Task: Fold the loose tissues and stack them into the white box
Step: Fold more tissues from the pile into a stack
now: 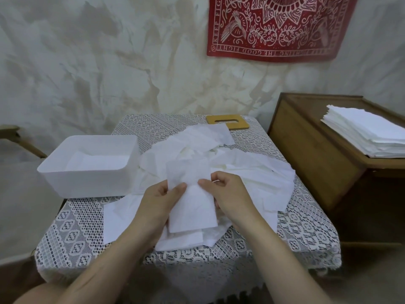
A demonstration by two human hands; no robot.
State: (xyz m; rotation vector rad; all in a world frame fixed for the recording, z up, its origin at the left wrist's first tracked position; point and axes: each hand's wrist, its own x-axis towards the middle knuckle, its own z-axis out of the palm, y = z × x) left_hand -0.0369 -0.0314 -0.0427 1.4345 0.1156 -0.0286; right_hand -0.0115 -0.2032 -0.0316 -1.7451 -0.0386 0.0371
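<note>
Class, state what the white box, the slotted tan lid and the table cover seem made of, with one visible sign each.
White box: probably matte plastic; smooth walls, rounded corners. Slotted tan lid: likely wood or bamboo; flat, tan, dull face. Table cover: white lace fabric; openwork pattern, draped edges.

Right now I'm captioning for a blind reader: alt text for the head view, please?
The left hand and right hand hold a folded tissue over loose tissues on a lace-covered table. A white box holding tissues stands at left.
</note>
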